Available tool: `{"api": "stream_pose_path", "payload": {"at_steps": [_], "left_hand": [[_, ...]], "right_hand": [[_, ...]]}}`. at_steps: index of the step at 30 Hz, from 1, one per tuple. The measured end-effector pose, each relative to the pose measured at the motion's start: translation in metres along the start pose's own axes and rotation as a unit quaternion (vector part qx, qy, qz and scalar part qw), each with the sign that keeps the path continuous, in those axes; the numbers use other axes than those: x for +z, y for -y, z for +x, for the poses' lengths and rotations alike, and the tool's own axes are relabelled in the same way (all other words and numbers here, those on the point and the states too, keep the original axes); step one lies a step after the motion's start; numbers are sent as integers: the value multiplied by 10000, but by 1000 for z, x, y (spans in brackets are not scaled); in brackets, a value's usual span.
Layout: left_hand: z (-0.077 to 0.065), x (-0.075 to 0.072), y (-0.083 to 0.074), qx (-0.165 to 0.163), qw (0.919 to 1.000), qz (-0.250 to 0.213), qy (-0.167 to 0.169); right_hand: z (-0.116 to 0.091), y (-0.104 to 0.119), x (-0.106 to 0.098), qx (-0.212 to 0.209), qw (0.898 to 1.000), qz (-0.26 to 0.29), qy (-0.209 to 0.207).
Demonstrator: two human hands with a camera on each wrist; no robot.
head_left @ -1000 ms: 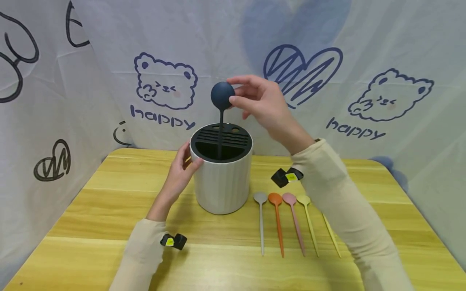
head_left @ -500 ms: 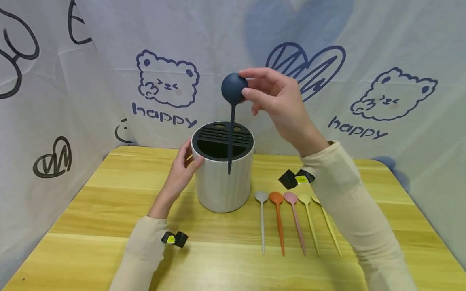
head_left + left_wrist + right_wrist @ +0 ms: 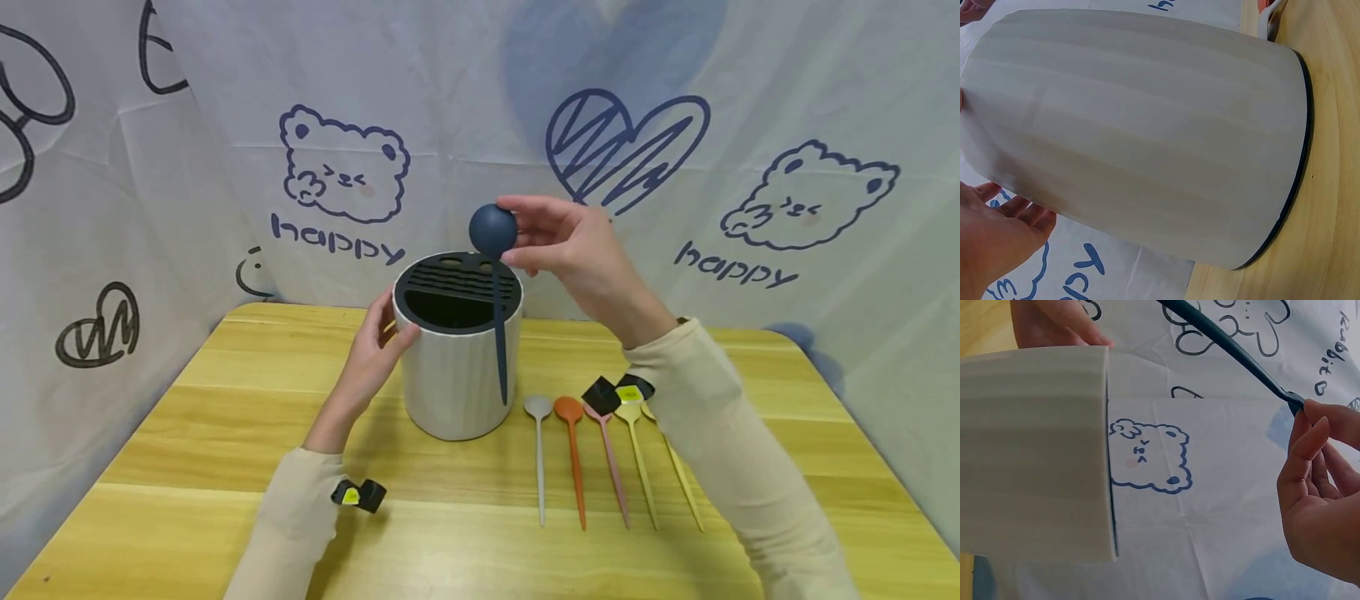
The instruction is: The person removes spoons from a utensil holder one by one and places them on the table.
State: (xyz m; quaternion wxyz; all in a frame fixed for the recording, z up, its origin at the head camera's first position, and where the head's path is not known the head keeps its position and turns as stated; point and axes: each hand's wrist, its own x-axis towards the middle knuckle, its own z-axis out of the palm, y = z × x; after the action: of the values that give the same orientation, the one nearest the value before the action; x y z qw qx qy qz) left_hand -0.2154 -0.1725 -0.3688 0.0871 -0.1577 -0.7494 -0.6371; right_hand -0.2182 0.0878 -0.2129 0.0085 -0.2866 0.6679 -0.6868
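A dark blue long-handled spoon [image 3: 492, 230] hangs bowl up in front of the utensil holder's right side. My right hand [image 3: 570, 242] pinches the edge of its bowl between thumb and fingers. In the right wrist view, the spoon's handle [image 3: 1229, 347] slants up and left from the right fingertips. The white ribbed utensil holder [image 3: 456, 383] stands upright on the table, with a black slotted insert [image 3: 457, 325] at its top. My left hand [image 3: 367, 354] holds the holder's upper left side, thumb near the front rim and fingers around the side.
On the wooden table [image 3: 225, 433], right of the holder, lie several spoons in a row: grey [image 3: 538, 450], orange [image 3: 573, 450], pink [image 3: 611, 458] and yellow ones [image 3: 641, 467]. A printed cloth [image 3: 450, 100] hangs behind the table.
My right hand has brought the spoon out above the holder's opening and to the right, first rising, then lowering in front of the holder. My left hand stays on the holder.
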Motion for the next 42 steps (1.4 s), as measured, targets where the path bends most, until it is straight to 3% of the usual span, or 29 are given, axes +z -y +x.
{"api": "stream_pose_path", "payload": {"at_steps": [22, 33, 42], "left_hand": [[-2, -1, -3, -44, 10000, 26, -5], [0, 0, -2, -79, 10000, 45, 17], [0, 0, -5, -98, 9999, 33, -2]], "right_hand": [[-25, -47, -21, 1368, 9898, -179, 362], [-40, -66, -34, 1692, 9840, -224, 512], [-60, -81, -48, 2251, 9734, -181, 382]]}}
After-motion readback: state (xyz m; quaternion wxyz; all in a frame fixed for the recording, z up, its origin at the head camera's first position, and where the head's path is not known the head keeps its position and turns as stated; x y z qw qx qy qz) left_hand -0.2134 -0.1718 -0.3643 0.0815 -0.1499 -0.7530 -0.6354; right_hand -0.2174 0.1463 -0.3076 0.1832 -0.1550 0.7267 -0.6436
